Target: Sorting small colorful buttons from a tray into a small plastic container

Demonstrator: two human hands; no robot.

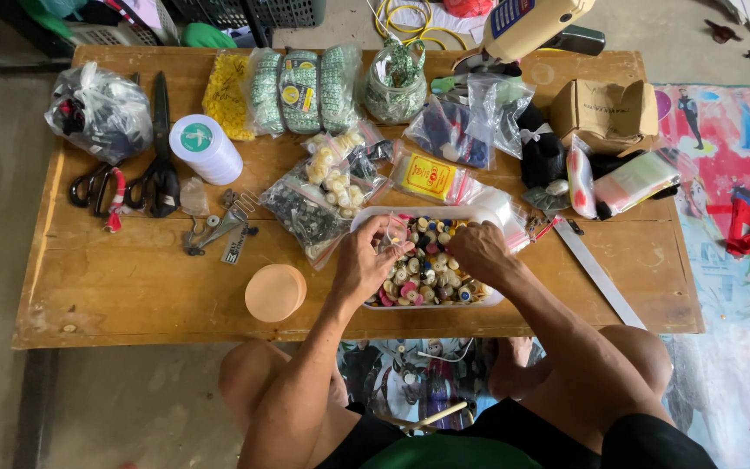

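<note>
While I sit low at the wooden table (132, 287), both my hands dig in the white tray (366, 221) full of buttons (427, 274). My left hand (362, 260) pinches a small clear bag (392, 233), fingers closed. My right hand (479, 252) is curled over the buttons; I cannot tell if it holds one. A round peach lid (275, 293) sits left. Farther off are scissors (160, 156) and white tape (206, 149).

two hands – left hand (365, 260), right hand (479, 252) – over one white tray (470, 214) of buttons too many to count. on the worktop (132, 287): two pairs of scissors (160, 165), one white spool (204, 148), one round peach lid (275, 293), one glass jar (396, 82), one cardboard box (605, 113), one metal ruler (599, 276).
</note>
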